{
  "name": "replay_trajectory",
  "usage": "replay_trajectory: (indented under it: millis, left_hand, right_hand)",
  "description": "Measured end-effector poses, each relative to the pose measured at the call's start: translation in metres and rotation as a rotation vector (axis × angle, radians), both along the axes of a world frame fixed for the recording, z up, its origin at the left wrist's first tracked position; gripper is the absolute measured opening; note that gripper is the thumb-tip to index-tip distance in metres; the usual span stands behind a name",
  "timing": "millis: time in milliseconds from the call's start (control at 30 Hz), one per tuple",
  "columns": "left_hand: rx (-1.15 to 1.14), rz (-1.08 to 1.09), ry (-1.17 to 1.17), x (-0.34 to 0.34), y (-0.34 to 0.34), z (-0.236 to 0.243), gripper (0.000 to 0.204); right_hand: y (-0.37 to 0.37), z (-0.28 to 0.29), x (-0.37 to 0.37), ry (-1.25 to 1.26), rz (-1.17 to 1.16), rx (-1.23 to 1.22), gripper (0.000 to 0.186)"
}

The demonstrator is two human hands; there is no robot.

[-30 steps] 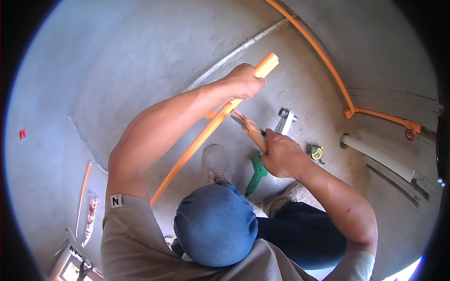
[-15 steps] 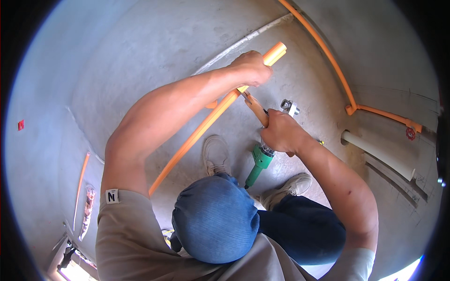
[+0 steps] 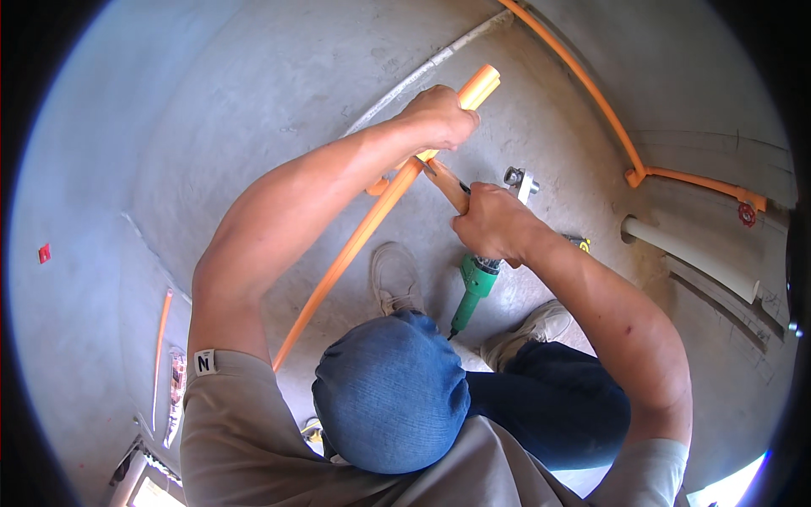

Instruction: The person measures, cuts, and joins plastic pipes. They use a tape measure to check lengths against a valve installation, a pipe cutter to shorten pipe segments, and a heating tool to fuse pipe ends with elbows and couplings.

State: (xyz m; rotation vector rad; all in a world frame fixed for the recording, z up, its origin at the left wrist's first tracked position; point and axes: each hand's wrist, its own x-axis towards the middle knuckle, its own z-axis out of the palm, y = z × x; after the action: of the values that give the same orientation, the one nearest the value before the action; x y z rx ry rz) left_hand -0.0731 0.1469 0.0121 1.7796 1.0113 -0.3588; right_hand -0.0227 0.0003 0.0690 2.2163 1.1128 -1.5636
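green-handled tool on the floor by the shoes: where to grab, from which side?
Probably take the green tool by its green handle, the long narrow part pointing toward the shoes. Come from above on the near side: it lies flat on the concrete, and the right hand covers its far end.

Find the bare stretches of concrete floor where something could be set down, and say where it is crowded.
Bare floor spreads left of the long orange pipe, and between the white conduit and the fixed orange pipe. It is crowded beneath the right hand: green tool, shoes, metal tool.
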Motion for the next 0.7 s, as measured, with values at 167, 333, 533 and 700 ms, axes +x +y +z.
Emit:
replay_trajectory:
  millis: [167,333,533,700]
  left_hand:
    - [0.011,-0.025,0.019,0.001,-0.003,0.003,0.048]
    - [0.079,-0.048,0.027,0.006,-0.010,-0.006,0.036]
    - [0.001,0.006,-0.064,0.003,-0.010,-0.010,0.036]
    - [0.002,0.005,-0.035,0.004,-0.017,-0.001,0.036]
  right_hand:
    - [-0.002,-0.007,0.005,0.038,0.030,-0.022,0.045]
    - [-0.005,0.003,0.010,0.051,0.047,-0.019,0.045]
    - [-0.016,-0.009,0.015,0.118,0.033,0.146,0.043]
    - [-0.022,-0.010,0.018,0.107,0.019,0.084,0.046]
